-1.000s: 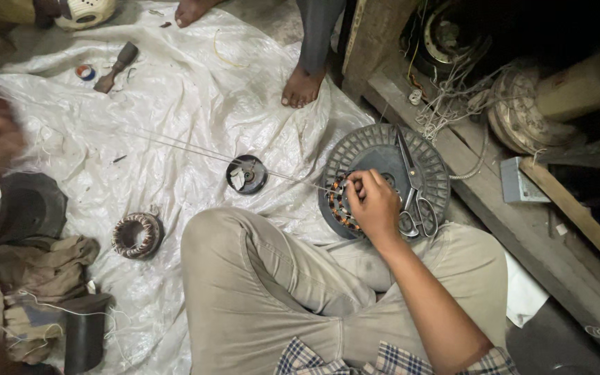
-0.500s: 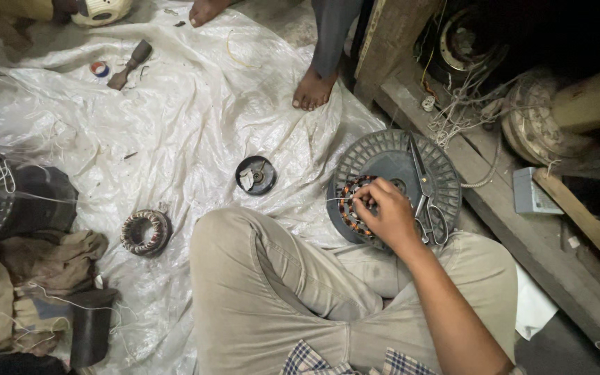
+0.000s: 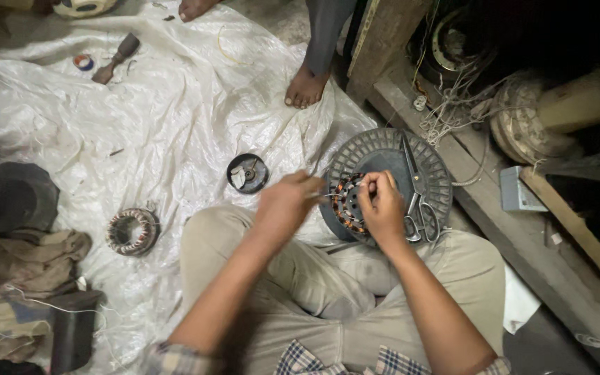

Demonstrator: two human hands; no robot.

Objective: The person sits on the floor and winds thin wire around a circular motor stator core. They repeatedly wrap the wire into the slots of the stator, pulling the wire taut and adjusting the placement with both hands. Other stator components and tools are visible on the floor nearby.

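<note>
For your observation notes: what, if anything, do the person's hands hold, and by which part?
Both hands, left hand and right hand, pinch something thin at the copper-wound stator on the grey round housing. It looks like wire, but that cannot be told.

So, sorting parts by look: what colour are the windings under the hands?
Copper-orange windings on a dark core, best in the head view.

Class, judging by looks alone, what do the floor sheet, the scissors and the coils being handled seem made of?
Floor sheet: thin glossy plastic, crinkled and translucent white. Scissors: probably steel, grey sheen. Coils: likely copper wire, orange-brown strands.
</note>
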